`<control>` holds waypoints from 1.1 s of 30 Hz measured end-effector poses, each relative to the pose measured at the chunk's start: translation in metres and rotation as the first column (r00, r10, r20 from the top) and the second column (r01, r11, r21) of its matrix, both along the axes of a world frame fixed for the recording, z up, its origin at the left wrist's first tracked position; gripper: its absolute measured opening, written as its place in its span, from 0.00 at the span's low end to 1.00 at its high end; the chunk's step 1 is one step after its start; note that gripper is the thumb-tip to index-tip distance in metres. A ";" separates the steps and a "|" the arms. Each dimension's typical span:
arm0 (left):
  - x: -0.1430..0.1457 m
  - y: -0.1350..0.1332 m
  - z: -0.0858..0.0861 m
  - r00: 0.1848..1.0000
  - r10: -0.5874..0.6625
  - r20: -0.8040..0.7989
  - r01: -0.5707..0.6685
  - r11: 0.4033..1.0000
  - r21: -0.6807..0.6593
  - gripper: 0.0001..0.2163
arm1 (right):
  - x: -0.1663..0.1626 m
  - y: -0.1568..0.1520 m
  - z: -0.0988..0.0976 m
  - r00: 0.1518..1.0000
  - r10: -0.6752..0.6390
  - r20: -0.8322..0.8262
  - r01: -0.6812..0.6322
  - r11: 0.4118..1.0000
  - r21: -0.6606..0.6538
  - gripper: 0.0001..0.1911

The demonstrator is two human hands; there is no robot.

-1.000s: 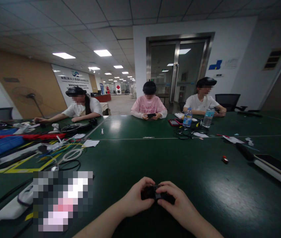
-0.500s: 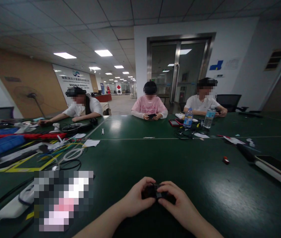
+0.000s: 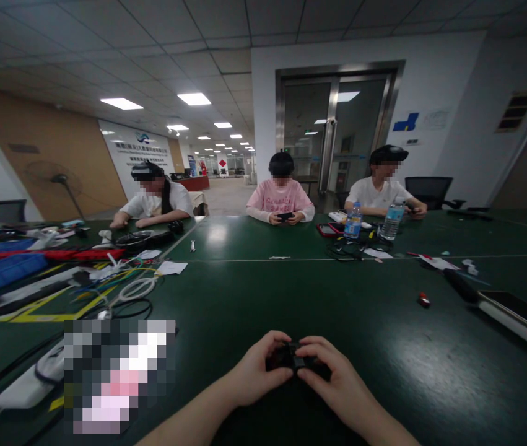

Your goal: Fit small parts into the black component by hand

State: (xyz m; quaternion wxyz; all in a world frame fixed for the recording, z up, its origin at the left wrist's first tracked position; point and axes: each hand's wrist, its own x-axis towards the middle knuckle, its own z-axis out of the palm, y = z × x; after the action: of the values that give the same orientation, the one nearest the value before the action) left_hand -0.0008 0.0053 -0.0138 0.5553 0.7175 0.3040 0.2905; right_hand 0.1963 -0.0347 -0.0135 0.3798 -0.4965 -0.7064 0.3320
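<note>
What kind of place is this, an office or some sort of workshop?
Most likely a shared workroom in an office building. A long green table holds loose cables and a blue tray, three other people sit along the far side, and glass double doors stand behind them under a tiled office ceiling.

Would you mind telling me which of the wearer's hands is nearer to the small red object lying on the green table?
Right. The right hand is on the side of the small red object, which lies beyond it; the left hand sits farther away.
</note>
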 end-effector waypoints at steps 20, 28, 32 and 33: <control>-0.001 0.001 -0.002 1.000 -0.006 -0.011 0.006 1.000 -0.029 0.20 | 0.016 0.004 0.001 0.953 -0.280 -0.120 0.291 0.952 0.091 0.15; -0.003 0.000 -0.004 1.000 -0.004 -0.011 0.003 0.999 -0.045 0.20 | 0.025 0.009 -0.006 0.913 -0.373 -0.166 0.385 0.921 0.050 0.19; -0.002 0.000 -0.001 1.000 -0.001 -0.028 0.000 0.999 -0.044 0.20 | 0.028 0.011 -0.005 0.882 -0.434 -0.183 0.453 0.889 0.073 0.18; -0.003 0.000 0.000 0.999 -0.004 -0.033 0.002 0.999 -0.045 0.20 | 0.029 0.012 -0.005 0.874 -0.447 -0.189 0.466 0.882 0.072 0.18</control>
State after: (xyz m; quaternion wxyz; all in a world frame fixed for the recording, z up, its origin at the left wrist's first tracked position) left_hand -0.0034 0.0054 -0.0142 0.5666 0.7100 0.3185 0.2710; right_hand 0.2257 -0.0232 -0.0187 0.5333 -0.5968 -0.5528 0.2321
